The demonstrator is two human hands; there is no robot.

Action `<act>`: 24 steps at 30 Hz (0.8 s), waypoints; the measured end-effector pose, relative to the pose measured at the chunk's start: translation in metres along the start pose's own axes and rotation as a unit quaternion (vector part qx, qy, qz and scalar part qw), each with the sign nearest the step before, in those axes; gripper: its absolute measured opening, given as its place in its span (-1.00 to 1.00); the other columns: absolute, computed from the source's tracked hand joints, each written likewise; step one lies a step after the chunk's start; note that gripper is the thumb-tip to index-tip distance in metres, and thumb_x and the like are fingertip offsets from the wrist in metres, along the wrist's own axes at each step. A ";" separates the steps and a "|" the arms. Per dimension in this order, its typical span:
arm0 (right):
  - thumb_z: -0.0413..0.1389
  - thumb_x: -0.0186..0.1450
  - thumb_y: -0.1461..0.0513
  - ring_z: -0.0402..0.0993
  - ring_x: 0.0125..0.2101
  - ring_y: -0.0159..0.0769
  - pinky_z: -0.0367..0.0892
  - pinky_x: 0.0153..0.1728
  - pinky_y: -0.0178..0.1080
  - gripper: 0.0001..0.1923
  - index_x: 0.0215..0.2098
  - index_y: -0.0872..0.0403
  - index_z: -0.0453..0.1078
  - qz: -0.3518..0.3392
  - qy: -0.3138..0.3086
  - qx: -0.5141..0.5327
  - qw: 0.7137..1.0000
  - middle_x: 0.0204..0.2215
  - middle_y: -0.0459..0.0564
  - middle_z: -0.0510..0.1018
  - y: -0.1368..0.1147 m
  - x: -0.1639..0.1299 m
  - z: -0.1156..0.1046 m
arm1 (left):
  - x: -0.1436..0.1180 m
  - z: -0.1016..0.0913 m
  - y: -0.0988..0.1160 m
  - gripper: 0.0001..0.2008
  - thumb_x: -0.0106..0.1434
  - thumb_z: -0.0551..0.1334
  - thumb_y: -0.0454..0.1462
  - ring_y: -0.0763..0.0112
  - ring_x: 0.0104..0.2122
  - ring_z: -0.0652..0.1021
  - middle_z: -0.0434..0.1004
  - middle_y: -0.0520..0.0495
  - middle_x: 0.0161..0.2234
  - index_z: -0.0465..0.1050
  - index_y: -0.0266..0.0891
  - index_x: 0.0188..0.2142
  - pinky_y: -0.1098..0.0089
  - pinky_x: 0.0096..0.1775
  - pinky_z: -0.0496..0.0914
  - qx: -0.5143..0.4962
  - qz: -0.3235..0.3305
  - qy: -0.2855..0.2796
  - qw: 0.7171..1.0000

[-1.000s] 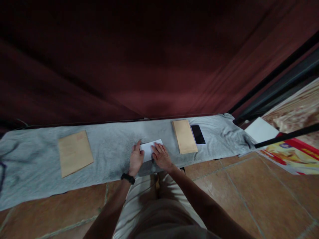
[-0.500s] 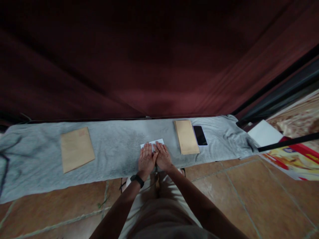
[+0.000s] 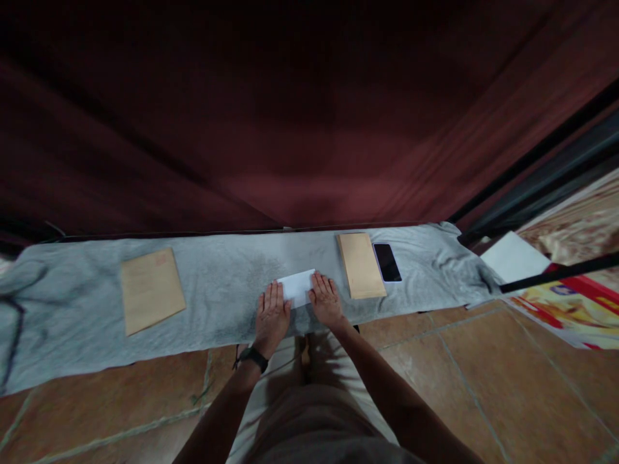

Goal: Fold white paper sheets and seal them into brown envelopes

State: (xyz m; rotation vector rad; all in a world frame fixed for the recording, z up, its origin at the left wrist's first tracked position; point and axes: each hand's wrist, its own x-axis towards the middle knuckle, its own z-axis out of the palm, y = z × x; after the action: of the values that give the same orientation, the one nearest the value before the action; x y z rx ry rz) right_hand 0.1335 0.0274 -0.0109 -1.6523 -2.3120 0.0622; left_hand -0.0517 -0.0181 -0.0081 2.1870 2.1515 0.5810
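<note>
A white folded sheet of paper (image 3: 296,288) lies on the grey cloth (image 3: 217,277) in front of me. My left hand (image 3: 273,312) rests flat over its left end, fingers stretched out, a dark watch on the wrist. Across the paper's right end lies my right hand (image 3: 326,299), also flat with fingers extended. Between the hands the middle of the paper shows; its two ends are partly hidden under my fingers.
A stack of brown envelopes (image 3: 362,265) lies to the right, with a phone (image 3: 387,262) beside it. Another brown envelope (image 3: 151,290) is at the left. Behind the cloth rises a dark red curtain (image 3: 309,161). A white sheet (image 3: 515,258) and a colourful package (image 3: 575,309) are far right.
My hands have slid apart along the paper, the left one to the left and the right one to the right, uncovering its middle. The envelopes and the phone stay in place.
</note>
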 end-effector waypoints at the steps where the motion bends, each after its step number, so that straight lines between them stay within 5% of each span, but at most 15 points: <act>1: -0.13 0.55 0.17 0.13 0.38 -0.08 0.00 0.38 0.02 -0.45 0.44 0.19 0.11 0.001 0.002 -0.003 1.000 0.42 0.12 0.17 0.002 -0.001 -0.001 | -0.001 -0.001 -0.002 -0.38 0.49 -0.12 -0.16 0.06 0.42 0.16 0.15 -0.35 0.41 0.05 -0.43 0.43 -0.06 0.38 0.04 -0.001 -0.002 -0.001 1.000; 12: -0.14 0.53 0.23 0.12 0.39 -0.08 0.04 0.38 0.02 -0.45 0.44 0.23 0.11 0.029 0.027 0.027 0.999 0.41 0.18 0.20 0.007 -0.008 -0.011 | -0.009 -0.009 -0.013 -0.40 0.48 -0.12 -0.19 0.08 0.44 0.11 0.16 -0.24 0.42 0.06 -0.34 0.44 -0.06 0.39 0.00 0.008 -0.013 -0.013 1.000; 19: -0.06 0.53 0.20 0.20 0.36 -0.17 0.07 0.39 -0.04 -0.49 0.42 0.10 0.19 -0.126 -0.032 0.082 0.988 0.39 0.07 0.27 -0.037 0.014 -0.008 | -0.008 -0.008 -0.014 -0.40 0.48 -0.13 -0.17 0.05 0.42 0.16 0.19 -0.28 0.40 0.10 -0.34 0.43 -0.10 0.37 0.07 0.012 -0.001 -0.004 1.000; 24: -0.01 0.52 0.17 0.20 0.36 -0.13 0.07 0.38 0.02 -0.48 0.41 0.06 0.19 -0.138 -0.043 0.058 0.988 0.39 0.09 0.26 -0.041 0.019 -0.002 | -0.008 -0.010 -0.014 -0.40 0.48 -0.13 -0.16 0.05 0.42 0.17 0.19 -0.28 0.40 0.10 -0.32 0.43 -0.13 0.35 0.09 0.007 -0.002 -0.007 1.000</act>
State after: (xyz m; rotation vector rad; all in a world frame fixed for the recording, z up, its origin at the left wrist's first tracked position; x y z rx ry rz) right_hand 0.0904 0.0309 0.0034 -1.2866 -2.5258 0.2074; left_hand -0.0673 -0.0273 -0.0047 2.1859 2.1587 0.5503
